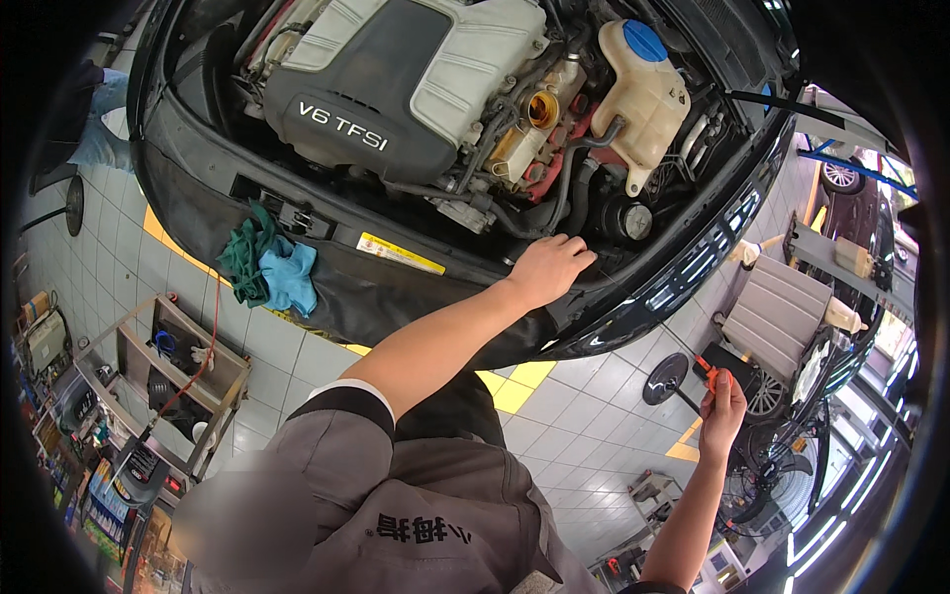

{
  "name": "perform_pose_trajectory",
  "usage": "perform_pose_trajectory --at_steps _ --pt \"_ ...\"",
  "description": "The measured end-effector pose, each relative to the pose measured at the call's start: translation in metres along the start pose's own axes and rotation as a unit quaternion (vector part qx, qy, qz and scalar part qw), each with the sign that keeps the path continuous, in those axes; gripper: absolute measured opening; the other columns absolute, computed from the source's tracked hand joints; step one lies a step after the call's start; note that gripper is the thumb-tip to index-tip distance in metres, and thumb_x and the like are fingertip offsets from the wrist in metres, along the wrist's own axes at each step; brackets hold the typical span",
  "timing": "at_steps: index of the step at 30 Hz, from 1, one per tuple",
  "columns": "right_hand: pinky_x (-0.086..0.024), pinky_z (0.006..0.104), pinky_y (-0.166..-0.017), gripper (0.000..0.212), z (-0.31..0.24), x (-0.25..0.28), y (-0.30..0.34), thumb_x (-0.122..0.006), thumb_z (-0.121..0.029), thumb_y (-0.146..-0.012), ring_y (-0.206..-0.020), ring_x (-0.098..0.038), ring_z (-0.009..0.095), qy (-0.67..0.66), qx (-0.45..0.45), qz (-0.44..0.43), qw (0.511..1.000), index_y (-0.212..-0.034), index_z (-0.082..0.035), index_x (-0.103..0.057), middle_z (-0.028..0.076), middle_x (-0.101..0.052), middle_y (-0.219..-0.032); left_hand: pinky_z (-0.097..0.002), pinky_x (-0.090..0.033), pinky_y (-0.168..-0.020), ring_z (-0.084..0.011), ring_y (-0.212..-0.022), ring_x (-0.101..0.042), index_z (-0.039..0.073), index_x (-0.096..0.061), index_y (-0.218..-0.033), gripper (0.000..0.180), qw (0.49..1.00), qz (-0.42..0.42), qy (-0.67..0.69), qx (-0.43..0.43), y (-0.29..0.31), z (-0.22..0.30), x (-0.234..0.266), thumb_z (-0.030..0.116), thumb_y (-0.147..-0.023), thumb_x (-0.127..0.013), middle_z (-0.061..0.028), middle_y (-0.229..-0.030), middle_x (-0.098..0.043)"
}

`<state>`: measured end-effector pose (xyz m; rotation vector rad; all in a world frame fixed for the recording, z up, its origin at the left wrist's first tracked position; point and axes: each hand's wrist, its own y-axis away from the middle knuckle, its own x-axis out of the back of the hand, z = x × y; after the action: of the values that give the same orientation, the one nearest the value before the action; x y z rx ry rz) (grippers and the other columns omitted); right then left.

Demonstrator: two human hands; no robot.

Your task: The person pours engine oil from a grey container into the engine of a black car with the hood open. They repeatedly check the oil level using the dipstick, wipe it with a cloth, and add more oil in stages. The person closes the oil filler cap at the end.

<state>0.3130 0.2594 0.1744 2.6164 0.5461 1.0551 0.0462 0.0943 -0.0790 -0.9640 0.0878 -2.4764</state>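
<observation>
My left hand [550, 269] rests at the front edge of the open engine bay, beside a round black cap [636, 220] and dark hoses. Its fingers are bent and close together; what lies under them is hidden. Out to the right, away from the car, my right hand [723, 408] pinches a small orange item [705, 368] whose exact kind I cannot make out. The engine cover [396, 74] is grey and black. An uncapped oil filler opening [542, 109] shows amber inside. Right of it sits a cream fluid reservoir [638, 104] with a blue cap [645, 41].
Green and blue cloths [267, 262] lie on the black cover over the car's front. A metal tool cart [188, 356] stands at left, crossed by a red cord. At right are a round black base [666, 378], a beige ridged panel [777, 317] and a fan [772, 480].
</observation>
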Motion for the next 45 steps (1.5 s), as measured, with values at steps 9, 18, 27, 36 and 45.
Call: perform_pose_trajectory --at_steps 9,18,27,36,45 --pt "-0.025 0.0190 -0.042 0.033 -0.011 -0.006 -0.010 -0.060 -0.036 -0.105 -0.047 -0.035 0.001 0.029 0.017 -0.035 0.999 -0.093 -0.007 -0.069 -0.006 -0.050 -0.059 -0.0392 -0.052 -0.088 -0.0241 -0.095 -0.065 0.011 -0.072 -0.108 0.021 0.999 0.027 0.021 0.032 -0.010 -0.009 -0.005 0.010 -0.088 -0.065 -0.0022 -0.102 -0.065" --pt "-0.026 0.0190 -0.042 0.034 -0.033 -0.016 -0.010 -0.062 -0.037 -0.104 -0.046 -0.036 0.001 0.056 0.012 -0.025 0.998 -0.092 -0.006 -0.069 -0.005 -0.050 -0.058 -0.0392 -0.050 -0.088 -0.0236 -0.095 -0.065 0.011 -0.072 -0.110 0.023 0.998 0.030 0.027 0.052 -0.010 -0.010 -0.003 0.010 -0.088 -0.066 -0.0024 -0.103 -0.065" --pt "-0.026 0.0188 -0.042 0.035 -0.055 -0.020 -0.008 -0.060 -0.034 -0.106 -0.046 -0.036 0.001 0.084 0.044 -0.037 0.995 -0.090 -0.005 -0.068 -0.005 -0.051 -0.059 -0.0403 -0.054 -0.087 -0.0276 -0.096 -0.066 0.006 -0.071 -0.111 0.023 0.994 0.056 0.067 0.059 -0.011 -0.013 -0.001 0.008 -0.089 -0.065 -0.0061 -0.103 -0.065" --pt "-0.029 0.0198 -0.043 0.033 -0.074 -0.026 0.001 -0.061 -0.032 -0.105 -0.046 -0.040 0.002 0.121 0.070 -0.035 0.990 -0.094 -0.003 -0.070 -0.003 -0.052 -0.058 -0.0411 -0.055 -0.086 -0.0298 -0.097 -0.067 0.005 -0.070 -0.112 0.024 0.991 0.063 0.095 0.070 -0.011 -0.012 0.005 0.006 -0.088 -0.065 -0.0079 -0.105 -0.066" --pt "-0.035 0.0209 -0.048 0.027 -0.118 -0.049 0.039 -0.064 -0.022 -0.103 -0.052 -0.049 0.004 0.208 0.164 -0.049 0.963 -0.088 0.000 -0.067 -0.003 -0.054 -0.062 -0.0407 -0.055 -0.085 -0.0311 -0.097 -0.067 0.005 -0.070 -0.114 0.025 0.986 0.111 0.102 0.067 -0.003 -0.013 0.018 0.007 -0.089 -0.067 -0.0084 -0.108 -0.066"
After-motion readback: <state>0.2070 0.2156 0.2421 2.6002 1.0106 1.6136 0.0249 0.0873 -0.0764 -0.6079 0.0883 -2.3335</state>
